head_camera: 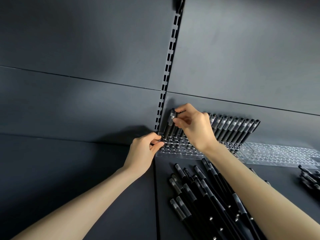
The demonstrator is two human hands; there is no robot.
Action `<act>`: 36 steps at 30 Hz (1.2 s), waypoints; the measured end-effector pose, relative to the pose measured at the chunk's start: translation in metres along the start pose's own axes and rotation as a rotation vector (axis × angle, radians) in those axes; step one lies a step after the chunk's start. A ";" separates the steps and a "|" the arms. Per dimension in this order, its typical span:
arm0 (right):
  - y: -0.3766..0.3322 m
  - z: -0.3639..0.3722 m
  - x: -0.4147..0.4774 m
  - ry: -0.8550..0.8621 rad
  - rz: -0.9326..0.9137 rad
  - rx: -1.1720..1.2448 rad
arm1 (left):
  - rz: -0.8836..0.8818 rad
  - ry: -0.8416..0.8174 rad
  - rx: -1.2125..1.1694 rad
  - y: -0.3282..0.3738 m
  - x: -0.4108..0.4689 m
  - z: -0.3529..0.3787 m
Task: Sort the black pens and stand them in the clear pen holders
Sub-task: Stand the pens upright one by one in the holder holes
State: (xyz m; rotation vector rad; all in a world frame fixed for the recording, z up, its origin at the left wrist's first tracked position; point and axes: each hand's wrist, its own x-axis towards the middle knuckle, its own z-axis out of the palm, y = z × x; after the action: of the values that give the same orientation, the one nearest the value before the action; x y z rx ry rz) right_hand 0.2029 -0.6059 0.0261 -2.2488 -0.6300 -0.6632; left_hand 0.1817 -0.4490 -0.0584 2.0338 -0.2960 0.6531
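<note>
A clear pen holder [174, 150] with rows of round holes stands against the dark back panel. Several black pens [232, 129] stand in its back row. My left hand [147, 149] pinches the holder's left end. At the holder's left end my right hand [192, 125] pinches the tops of a few black pens [170, 125] standing in the back holes. A loose pile of black pens [206, 196] lies on the dark shelf in front.
A second clear holder [277, 153] lies to the right with bare holes. A small heap of black pens [310, 179] sits at the right edge. A slotted upright [168, 70] runs up the back panel. A seam divides the shelf at left.
</note>
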 end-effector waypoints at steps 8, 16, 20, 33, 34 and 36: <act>-0.001 -0.004 -0.004 0.001 -0.003 -0.030 | -0.047 -0.087 0.137 0.008 0.001 -0.004; 0.005 -0.026 -0.034 0.050 0.031 0.032 | -0.065 -0.055 0.345 0.047 -0.030 -0.007; 0.016 -0.047 -0.068 -0.026 0.050 0.090 | -0.089 -0.120 0.392 0.081 -0.062 0.002; 0.056 -0.100 -0.163 -0.571 -0.096 -0.087 | -0.472 -0.027 0.725 0.163 -0.162 0.052; 0.056 -0.100 -0.165 -0.604 -0.094 -0.104 | -0.496 -0.033 0.723 0.165 -0.162 0.053; 0.057 -0.098 -0.167 -0.641 -0.120 -0.172 | -0.542 -0.040 0.666 0.167 -0.158 0.055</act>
State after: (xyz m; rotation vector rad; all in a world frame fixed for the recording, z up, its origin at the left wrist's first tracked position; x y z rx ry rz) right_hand 0.0850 -0.7543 -0.0423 -2.6062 -1.0509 -0.0279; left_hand -0.0065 -0.5910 -0.0488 2.6008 0.5093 0.3885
